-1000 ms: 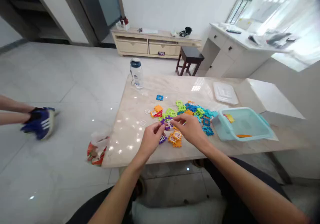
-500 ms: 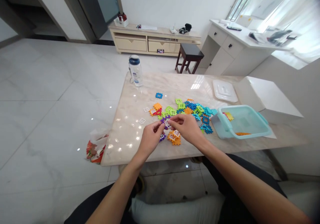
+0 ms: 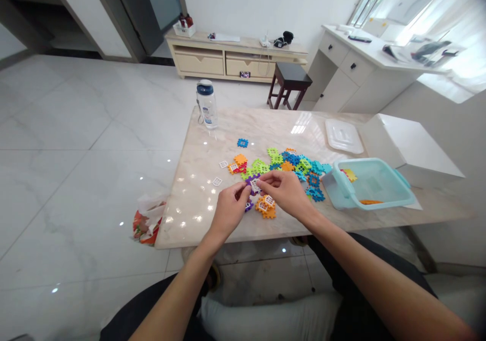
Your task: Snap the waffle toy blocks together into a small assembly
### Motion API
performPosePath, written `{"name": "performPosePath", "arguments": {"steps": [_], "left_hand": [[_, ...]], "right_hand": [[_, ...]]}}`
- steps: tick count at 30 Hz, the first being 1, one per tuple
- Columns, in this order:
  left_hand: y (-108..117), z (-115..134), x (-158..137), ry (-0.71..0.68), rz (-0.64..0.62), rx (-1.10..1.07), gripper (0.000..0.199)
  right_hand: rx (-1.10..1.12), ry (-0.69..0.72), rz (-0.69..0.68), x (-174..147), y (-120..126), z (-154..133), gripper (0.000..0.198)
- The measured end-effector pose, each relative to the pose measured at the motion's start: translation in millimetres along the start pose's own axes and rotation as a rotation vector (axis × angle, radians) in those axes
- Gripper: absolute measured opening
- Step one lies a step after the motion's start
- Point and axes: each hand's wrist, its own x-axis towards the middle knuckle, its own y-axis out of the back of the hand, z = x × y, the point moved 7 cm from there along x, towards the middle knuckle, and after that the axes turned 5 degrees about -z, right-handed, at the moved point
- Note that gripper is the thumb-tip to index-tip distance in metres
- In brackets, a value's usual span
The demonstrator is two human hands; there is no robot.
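My left hand (image 3: 230, 207) pinches the left side of a purple notched building tile (image 3: 249, 180) just above the table. My right hand (image 3: 285, 194) has thumb and fingers closed on a white lattice window piece (image 3: 254, 185), which lies against that tile; I cannot tell if it is fully seated. Partly behind my left fingers is another purple tile (image 3: 248, 205). Orange tiles (image 3: 269, 212) with white window pieces lie below my right hand. Beyond both hands spreads a pile of green tiles (image 3: 260, 166) and blue tiles (image 3: 314, 180).
Two loose white window pieces (image 3: 216, 181) and a lone blue tile (image 3: 242, 143) lie leftward. A teal bin (image 3: 391, 179) holding a few pieces stands right, near a clear lid (image 3: 343, 136) and a white box (image 3: 415, 143). A water bottle (image 3: 207, 109) stands at the far left corner.
The view has shifted slightly. Both hands keep their grips in nearly the same place, and more of the white window piece shows between them.
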Motion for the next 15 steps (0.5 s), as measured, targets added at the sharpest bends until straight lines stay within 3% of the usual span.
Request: {"name": "performPosePath", "arguments": {"steps": [15], "left_hand": [[0.8,1.7,-0.6,-0.014,-0.004,0.047,0.033]], "right_hand": [[-0.039,-0.012,0.011,1.8,-0.5,6.1,0.016]]}}
